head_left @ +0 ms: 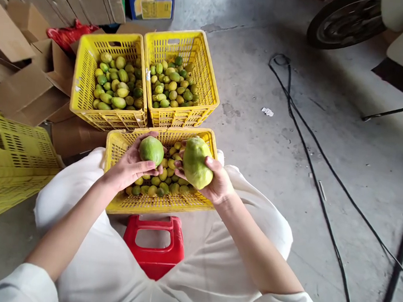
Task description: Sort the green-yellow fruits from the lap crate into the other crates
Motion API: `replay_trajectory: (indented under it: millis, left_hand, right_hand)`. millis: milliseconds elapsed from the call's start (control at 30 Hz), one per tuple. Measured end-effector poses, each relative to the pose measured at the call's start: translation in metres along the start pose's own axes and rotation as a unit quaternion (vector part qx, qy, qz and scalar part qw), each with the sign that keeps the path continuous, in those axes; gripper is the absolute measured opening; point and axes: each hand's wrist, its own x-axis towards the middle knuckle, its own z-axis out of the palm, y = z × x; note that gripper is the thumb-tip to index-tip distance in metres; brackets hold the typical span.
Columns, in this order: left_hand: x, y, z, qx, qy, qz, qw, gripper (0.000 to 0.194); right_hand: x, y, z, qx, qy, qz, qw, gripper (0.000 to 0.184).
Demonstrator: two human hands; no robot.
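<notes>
Raised over the near yellow crate (157,208), my left hand (126,169) is closed round a smooth, roundish green lemon (151,150). Beside it, my right hand (222,185) grips a bigger, lumpy yellow-green lemon (196,163), with the thumb on its right side. The two fruits are apart, a small gap between them. Below both hands, many small yellow and green lemons (165,186) lie in the near crate. My hands and the fruits hide part of that crate's contents.
Beyond stand a left yellow crate (79,74) and a right yellow crate (210,83), both holding lemons. A red stool (156,262) is between my legs. Cardboard boxes (27,84) and another crate (14,153) lie left; black cables (312,170) and a vehicle wheel (347,22) are right.
</notes>
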Motion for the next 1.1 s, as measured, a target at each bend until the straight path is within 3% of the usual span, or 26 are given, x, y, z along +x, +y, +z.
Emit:
replay_trajectory:
  millis: [100,167,267,400,500,633,767,967,1100]
  left_hand:
    - [0.0,-0.002,-0.005,0.016,-0.045,0.025,0.999,0.056]
    - [0.002,-0.004,-0.007,0.005,-0.023,0.04,0.999,0.051]
    - [0.006,-0.002,-0.008,-0.026,0.077,0.03,0.996,0.047]
    - [0.012,0.009,-0.004,-0.109,0.218,-0.055,0.968,0.033]
    - [0.011,0.017,0.001,-0.164,0.272,-0.075,0.945,0.035]
    - [0.002,0.014,0.003,-0.202,0.237,-0.058,0.948,0.03]
    - [-0.006,0.001,-0.002,-0.201,0.172,-0.076,0.961,0.037]
    - [-0.003,-0.01,-0.01,-0.157,0.189,-0.08,0.966,0.044]
    - [0.01,-0.021,-0.017,-0.16,0.198,-0.089,0.963,0.045]
  right_hand:
    - [0.003,-0.001,0.003,-0.005,-0.012,0.007,1.0,0.048]
    - [0.005,-0.002,0.005,0.003,0.002,0.02,1.0,0.041]
    - [0.007,-0.002,0.005,0.039,0.013,0.026,0.999,0.034]
    - [0.004,0.002,0.001,0.063,-0.027,0.011,0.998,0.032]
    - [0.001,0.008,-0.004,0.055,-0.01,-0.01,0.998,0.036]
    - [-0.001,0.012,-0.01,0.065,0.009,0.0,0.998,0.045]
    - [-0.004,0.01,-0.014,0.084,0.027,0.01,0.996,0.036]
    - [0.003,0.014,-0.03,0.119,0.022,0.033,0.992,0.038]
    - [0.022,0.024,-0.044,0.146,0.071,0.038,0.986,0.032]
